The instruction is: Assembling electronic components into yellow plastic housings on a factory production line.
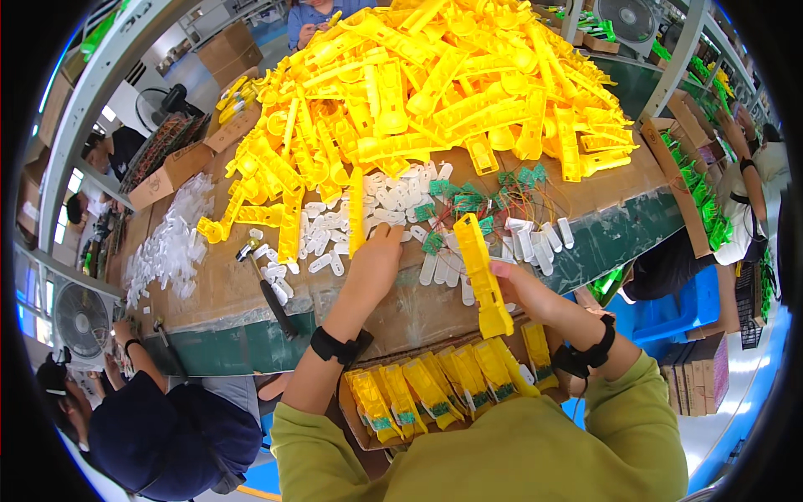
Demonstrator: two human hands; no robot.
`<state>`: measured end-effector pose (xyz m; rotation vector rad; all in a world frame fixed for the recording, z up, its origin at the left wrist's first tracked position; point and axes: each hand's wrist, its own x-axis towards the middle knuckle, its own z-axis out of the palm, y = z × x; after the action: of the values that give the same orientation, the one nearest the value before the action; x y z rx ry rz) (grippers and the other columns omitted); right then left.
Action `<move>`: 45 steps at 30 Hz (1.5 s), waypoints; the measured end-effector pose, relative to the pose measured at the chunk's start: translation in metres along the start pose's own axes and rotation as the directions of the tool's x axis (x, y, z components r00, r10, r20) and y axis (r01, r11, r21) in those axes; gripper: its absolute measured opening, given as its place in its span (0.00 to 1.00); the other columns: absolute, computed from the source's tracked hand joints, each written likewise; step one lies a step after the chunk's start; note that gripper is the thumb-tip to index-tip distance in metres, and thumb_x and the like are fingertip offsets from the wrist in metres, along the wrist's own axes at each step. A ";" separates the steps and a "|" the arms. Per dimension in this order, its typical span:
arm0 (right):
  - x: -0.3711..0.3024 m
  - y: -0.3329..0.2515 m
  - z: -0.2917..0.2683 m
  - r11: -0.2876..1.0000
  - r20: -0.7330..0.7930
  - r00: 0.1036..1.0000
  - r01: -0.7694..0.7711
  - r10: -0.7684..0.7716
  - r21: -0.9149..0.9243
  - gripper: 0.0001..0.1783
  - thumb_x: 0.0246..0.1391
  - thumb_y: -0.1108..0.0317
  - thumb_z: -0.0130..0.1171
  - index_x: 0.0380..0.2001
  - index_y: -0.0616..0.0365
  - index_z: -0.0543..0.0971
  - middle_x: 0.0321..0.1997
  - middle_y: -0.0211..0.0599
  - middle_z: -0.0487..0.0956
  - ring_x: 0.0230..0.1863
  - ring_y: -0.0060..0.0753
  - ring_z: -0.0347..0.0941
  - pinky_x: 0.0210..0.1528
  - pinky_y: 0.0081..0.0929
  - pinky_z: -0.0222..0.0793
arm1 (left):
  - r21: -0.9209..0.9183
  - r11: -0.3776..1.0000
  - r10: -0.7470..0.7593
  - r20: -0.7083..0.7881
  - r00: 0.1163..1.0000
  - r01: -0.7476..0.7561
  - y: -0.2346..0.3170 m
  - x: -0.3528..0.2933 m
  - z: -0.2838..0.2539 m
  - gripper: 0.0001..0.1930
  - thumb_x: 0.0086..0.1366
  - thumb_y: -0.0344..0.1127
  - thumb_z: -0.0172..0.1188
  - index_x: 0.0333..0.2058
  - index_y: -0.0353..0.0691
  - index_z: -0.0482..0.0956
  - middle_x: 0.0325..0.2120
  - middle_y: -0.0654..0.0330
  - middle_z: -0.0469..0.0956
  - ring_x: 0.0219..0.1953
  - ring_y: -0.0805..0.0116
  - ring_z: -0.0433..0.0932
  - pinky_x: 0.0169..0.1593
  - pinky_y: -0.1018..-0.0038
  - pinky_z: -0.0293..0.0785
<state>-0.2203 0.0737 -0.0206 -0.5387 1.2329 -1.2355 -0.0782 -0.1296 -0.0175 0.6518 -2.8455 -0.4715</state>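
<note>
My right hand (520, 284) grips a long yellow plastic shell (478, 272), held upright and slightly tilted above the table's near edge. My left hand (378, 261) reaches to the near edge of a heap of small white oval plastic pieces (400, 192). Its fingers are bent and close together, and whatever they pinch, if anything, is hidden. Green circuit boards (468, 201) with thin wires lie beyond the held shell. White rectangular parts (520, 238) lie around it. Against my body, a cardboard box (350, 403) holds a row of yellow shells (431, 385) with green boards in them.
A large pile of yellow shells (435, 84) covers the table's far side. A black-handled hammer (272, 293) and clear plastic pieces (171, 243) lie at left. A box of green parts (690, 184) stands at right. Co-workers (167, 435) are at left, right and the far side.
</note>
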 end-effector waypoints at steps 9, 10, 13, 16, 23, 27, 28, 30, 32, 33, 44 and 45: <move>-0.020 -0.010 0.021 0.961 -0.017 0.992 0.125 -0.124 0.248 0.28 0.53 0.48 0.35 0.43 0.61 0.68 0.30 0.37 0.73 0.25 0.29 0.70 0.27 0.24 0.68 | 0.019 1.000 0.007 -0.070 0.998 -0.006 0.003 -0.003 -0.011 0.08 0.52 0.29 0.55 0.32 0.36 0.70 0.28 0.53 0.71 0.30 0.56 0.73 0.32 0.68 0.70; -0.025 -0.017 0.027 0.958 -0.040 0.989 0.151 -0.145 0.242 0.25 0.55 0.50 0.34 0.43 0.60 0.68 0.31 0.34 0.72 0.26 0.26 0.69 0.28 0.23 0.67 | -0.371 0.926 -0.067 0.020 0.998 0.069 0.018 -0.005 -0.024 0.07 0.53 0.31 0.56 0.31 0.36 0.71 0.27 0.57 0.72 0.29 0.63 0.73 0.32 0.73 0.69; -0.036 -0.022 0.042 0.949 -0.082 0.969 0.243 -0.231 0.199 0.27 0.57 0.47 0.31 0.42 0.59 0.68 0.29 0.33 0.72 0.27 0.22 0.67 0.29 0.22 0.66 | -0.857 0.480 -0.049 0.187 0.981 0.187 0.059 -0.026 -0.052 0.08 0.55 0.33 0.57 0.32 0.36 0.71 0.28 0.61 0.73 0.29 0.74 0.72 0.33 0.80 0.69; -0.043 -0.026 0.059 0.918 -0.088 0.919 0.390 -0.383 0.077 0.37 0.54 0.36 0.26 0.40 0.61 0.69 0.28 0.32 0.72 0.30 0.20 0.68 0.30 0.18 0.65 | -0.975 0.143 -0.010 0.168 0.986 0.168 0.088 -0.049 -0.048 0.12 0.55 0.32 0.58 0.37 0.36 0.69 0.30 0.62 0.73 0.30 0.77 0.71 0.34 0.82 0.69; -0.044 -0.022 0.080 0.807 -0.185 0.798 0.589 -0.573 0.045 0.27 0.59 0.49 0.31 0.40 0.63 0.69 0.30 0.32 0.73 0.32 0.21 0.68 0.34 0.21 0.64 | -0.935 0.355 -0.219 -0.099 0.971 -0.015 0.118 -0.073 -0.039 0.15 0.58 0.30 0.53 0.44 0.33 0.67 0.31 0.59 0.73 0.32 0.74 0.72 0.35 0.79 0.70; -0.035 -0.013 0.081 0.670 -0.167 0.658 0.662 -0.734 -0.336 0.23 0.60 0.55 0.32 0.40 0.65 0.69 0.29 0.37 0.74 0.30 0.27 0.70 0.32 0.24 0.65 | -0.635 0.769 -0.125 -0.265 0.956 -0.075 0.118 -0.079 -0.044 0.16 0.60 0.32 0.51 0.46 0.31 0.68 0.31 0.57 0.74 0.31 0.73 0.73 0.35 0.78 0.71; -0.035 -0.013 0.083 0.640 -0.180 0.628 0.657 -0.757 -0.398 0.22 0.60 0.57 0.33 0.40 0.65 0.69 0.28 0.40 0.74 0.29 0.30 0.71 0.31 0.25 0.65 | -0.635 0.769 -0.127 -0.264 0.956 -0.073 0.116 -0.080 -0.048 0.16 0.60 0.32 0.51 0.46 0.31 0.68 0.31 0.57 0.74 0.31 0.73 0.73 0.35 0.78 0.71; -0.035 -0.015 0.084 0.609 -0.192 0.597 0.647 -0.779 -0.458 0.21 0.60 0.58 0.33 0.40 0.65 0.69 0.26 0.43 0.73 0.27 0.33 0.71 0.29 0.26 0.65 | -0.822 0.569 -0.129 -0.055 0.990 0.028 0.112 -0.077 -0.056 0.14 0.61 0.33 0.50 0.44 0.32 0.69 0.30 0.58 0.73 0.31 0.73 0.73 0.35 0.80 0.70; -0.035 -0.020 0.083 0.578 -0.127 0.606 0.642 -0.785 -0.504 0.21 0.60 0.58 0.34 0.38 0.65 0.70 0.24 0.45 0.73 0.25 0.37 0.71 0.28 0.27 0.65 | -0.822 0.569 -0.148 -0.073 0.986 0.024 0.108 -0.076 -0.055 0.14 0.61 0.32 0.50 0.43 0.32 0.70 0.30 0.58 0.73 0.32 0.74 0.73 0.35 0.80 0.70; -0.035 -0.020 0.083 0.579 -0.126 0.608 0.642 -0.784 -0.502 0.21 0.60 0.58 0.34 0.38 0.65 0.70 0.24 0.45 0.73 0.25 0.37 0.71 0.28 0.27 0.65 | -0.822 0.569 -0.164 -0.092 0.982 0.018 0.106 -0.076 -0.054 0.13 0.60 0.32 0.51 0.42 0.32 0.71 0.30 0.59 0.73 0.33 0.74 0.73 0.36 0.80 0.70; -0.033 -0.016 0.080 0.629 -0.145 0.652 0.613 -0.745 -0.478 0.21 0.59 0.58 0.35 0.33 0.66 0.71 0.20 0.44 0.72 0.22 0.36 0.71 0.25 0.26 0.64 | -0.839 0.518 -0.157 0.100 0.982 0.168 0.096 -0.084 -0.062 0.10 0.59 0.29 0.52 0.38 0.31 0.73 0.28 0.59 0.76 0.29 0.74 0.75 0.35 0.80 0.72; -0.032 -0.015 0.078 0.629 -0.145 0.652 0.613 -0.745 -0.478 0.21 0.59 0.58 0.35 0.33 0.66 0.71 0.20 0.44 0.72 0.22 0.36 0.71 0.25 0.26 0.64 | -0.829 0.529 -0.138 0.124 0.983 0.178 0.096 -0.084 -0.063 0.11 0.59 0.32 0.53 0.39 0.31 0.74 0.29 0.59 0.76 0.28 0.74 0.75 0.35 0.80 0.72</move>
<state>-0.1512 0.0753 0.0306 -1.2359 1.6545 -1.7932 -0.0260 -0.0267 0.0650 0.6640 -2.1373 -1.7479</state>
